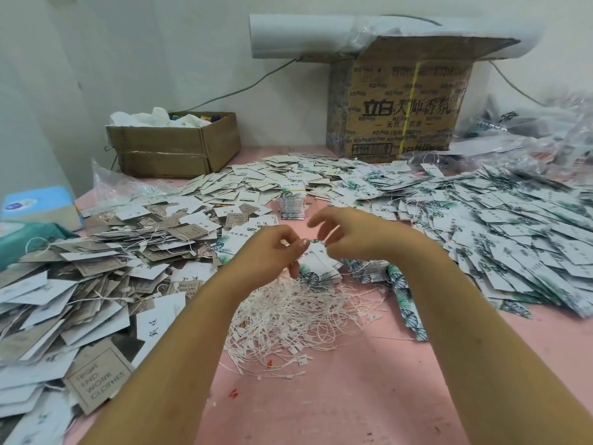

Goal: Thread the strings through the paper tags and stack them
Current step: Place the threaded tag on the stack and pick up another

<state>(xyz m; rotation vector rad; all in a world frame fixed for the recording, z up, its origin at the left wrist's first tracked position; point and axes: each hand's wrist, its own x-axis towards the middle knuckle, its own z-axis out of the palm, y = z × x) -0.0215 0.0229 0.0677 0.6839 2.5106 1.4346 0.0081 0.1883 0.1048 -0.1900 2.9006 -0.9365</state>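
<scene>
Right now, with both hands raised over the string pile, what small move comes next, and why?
Probably the right hand should close in on the paper tag that the left hand pinches and feed a string through it: the hands are close together, and the loose strings lie just below. Whether it already holds one is blurred.

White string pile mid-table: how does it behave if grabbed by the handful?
The white strings lie in loose, tangled loops, so they are probably floppy and very light. They cross each other thickly, so a handful would likely drag neighbours along. The small end tabs may snag on other loops.
</scene>
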